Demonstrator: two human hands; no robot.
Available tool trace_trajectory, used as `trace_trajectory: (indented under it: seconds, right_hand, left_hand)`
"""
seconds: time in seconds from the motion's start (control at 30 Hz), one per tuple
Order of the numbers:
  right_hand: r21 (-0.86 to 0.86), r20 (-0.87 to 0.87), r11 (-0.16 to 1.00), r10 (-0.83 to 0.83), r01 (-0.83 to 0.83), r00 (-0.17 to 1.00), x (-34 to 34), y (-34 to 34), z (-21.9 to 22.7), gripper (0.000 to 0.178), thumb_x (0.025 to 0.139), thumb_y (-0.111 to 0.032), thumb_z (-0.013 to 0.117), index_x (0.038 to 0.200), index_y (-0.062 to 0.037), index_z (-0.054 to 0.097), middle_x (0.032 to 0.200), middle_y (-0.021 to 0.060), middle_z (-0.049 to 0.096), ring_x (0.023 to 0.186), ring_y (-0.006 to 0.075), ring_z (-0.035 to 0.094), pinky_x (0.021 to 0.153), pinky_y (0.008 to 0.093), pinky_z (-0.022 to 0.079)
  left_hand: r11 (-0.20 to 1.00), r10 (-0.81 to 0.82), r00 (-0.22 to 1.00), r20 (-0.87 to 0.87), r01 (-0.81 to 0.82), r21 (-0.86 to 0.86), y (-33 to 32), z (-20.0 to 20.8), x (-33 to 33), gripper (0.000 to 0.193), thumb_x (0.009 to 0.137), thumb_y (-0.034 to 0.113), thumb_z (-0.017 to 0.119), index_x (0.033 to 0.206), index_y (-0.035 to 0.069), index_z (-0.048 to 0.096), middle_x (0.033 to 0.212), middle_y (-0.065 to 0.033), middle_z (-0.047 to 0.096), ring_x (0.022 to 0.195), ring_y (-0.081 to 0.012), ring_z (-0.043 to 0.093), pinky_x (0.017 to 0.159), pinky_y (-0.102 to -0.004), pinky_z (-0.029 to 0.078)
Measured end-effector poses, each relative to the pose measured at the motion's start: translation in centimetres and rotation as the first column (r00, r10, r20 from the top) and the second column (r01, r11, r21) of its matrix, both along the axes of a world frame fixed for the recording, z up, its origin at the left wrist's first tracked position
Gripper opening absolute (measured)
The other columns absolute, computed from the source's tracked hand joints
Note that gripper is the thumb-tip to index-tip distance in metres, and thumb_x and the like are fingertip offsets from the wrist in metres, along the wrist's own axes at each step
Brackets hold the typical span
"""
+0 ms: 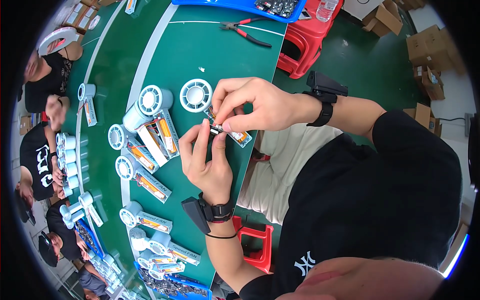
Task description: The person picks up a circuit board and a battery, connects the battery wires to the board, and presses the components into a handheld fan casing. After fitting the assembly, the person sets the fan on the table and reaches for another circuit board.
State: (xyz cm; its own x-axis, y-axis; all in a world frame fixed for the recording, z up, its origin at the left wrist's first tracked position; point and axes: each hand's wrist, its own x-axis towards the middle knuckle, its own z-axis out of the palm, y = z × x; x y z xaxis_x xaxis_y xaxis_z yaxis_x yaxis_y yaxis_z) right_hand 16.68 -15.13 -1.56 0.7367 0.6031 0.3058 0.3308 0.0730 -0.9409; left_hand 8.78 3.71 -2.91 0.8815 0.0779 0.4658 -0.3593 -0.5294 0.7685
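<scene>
Both hands pinching the open handheld fan (220,117) just above the green worktop (215,55): left hand (207,165) fingers clamp a small part at its handle, right hand (255,102) steadies the body; I'd keep wires clear, press squarely.

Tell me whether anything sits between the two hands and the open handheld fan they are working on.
Nothing visible does. The left hand and the right hand both already pinch the open handheld fan at its handle, fingertips on the small parts inside. The other open fans lie apart to the left on the green table.
</scene>
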Motion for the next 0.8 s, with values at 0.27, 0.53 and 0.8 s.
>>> trace_trajectory:
  seconds: [0.27, 0.53, 0.8]
  right_hand:
    - [-0.234, 0.246, 0.971, 0.013, 0.046, 0.969, 0.9, -0.2, 1.3, 0.014, 0.092, -0.008, 0.069, 0.105, -0.0019, 0.070, 0.088, 0.0081, 0.066, 0.067, 0.0184, 0.063, 0.059, 0.0302, 0.049]
    - [-0.434, 0.317, 0.899, 0.095, 0.055, 0.944, 1.3, 1.1, 1.9, 0.017, 0.098, -0.018, 0.061, 0.107, -0.0048, 0.068, 0.075, 0.0113, 0.067, 0.064, 0.0289, 0.064, 0.059, 0.0374, 0.049]
    - [-0.454, 0.136, 0.888, 0.148, -0.072, 0.980, 1.9, 1.2, 1.9, 0.018, 0.099, -0.020, 0.061, 0.100, -0.0028, 0.066, 0.071, 0.0103, 0.066, 0.060, 0.0254, 0.061, 0.056, 0.0362, 0.046]
  left_hand:
    - [0.993, -0.031, 0.997, 0.071, 0.023, 0.112, 1.5, 0.5, 0.0, 0.037, 0.080, 0.003, 0.078, 0.116, 0.001, 0.072, 0.099, -0.0128, 0.062, 0.086, -0.0237, 0.062, 0.071, -0.0330, 0.051]
    - [0.994, -0.092, 0.996, 0.002, 0.092, 0.052, 2.3, 0.7, 0.4, 0.033, 0.077, 0.004, 0.076, 0.110, -0.001, 0.072, 0.098, -0.0125, 0.062, 0.083, -0.0236, 0.061, 0.070, -0.0319, 0.049]
    - [0.997, -0.072, 0.997, -0.004, 0.072, 0.022, 2.3, 0.1, 0.4, 0.035, 0.078, 0.002, 0.074, 0.113, -0.001, 0.071, 0.100, -0.0127, 0.062, 0.082, -0.0218, 0.061, 0.071, -0.0316, 0.049]
